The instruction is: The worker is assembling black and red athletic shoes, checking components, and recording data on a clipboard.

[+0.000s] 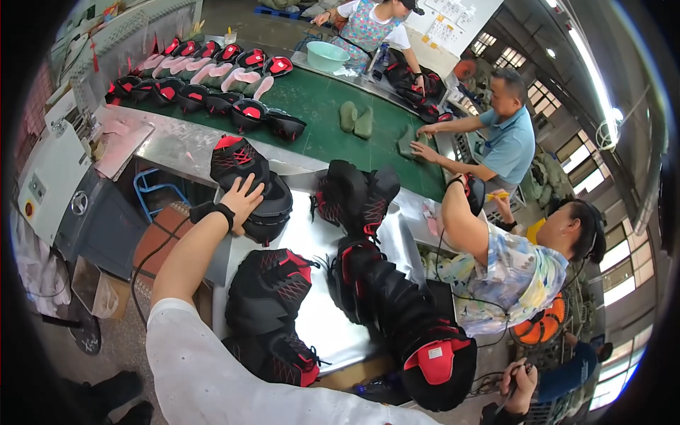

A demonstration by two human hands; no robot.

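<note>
My left hand point(244, 204) lies with fingers spread over black shoe uppers point(268, 225) with red lining, bunched at the near edge of the green conveyor. At the lower right, my right hand point(522, 388) is closed around a thin dark object, too small to name. A long nested row of black uppers point(397, 301) runs across the shiny metal table point(322, 312), ending in one with a red inside and a white label point(434, 360). More black uppers with red laces point(269, 290) lie left of that row. Another pair point(354, 195) stands at the table's far end.
On the green conveyor point(322, 145) stand rows of uppers point(191, 95), pink-topped lasts and green lasts point(356, 119). Co-workers are at its far side and to the right. A grey machine point(49, 191) stands left; a cable point(152, 258) hangs near my left forearm. An orange fan point(542, 322) is at right.
</note>
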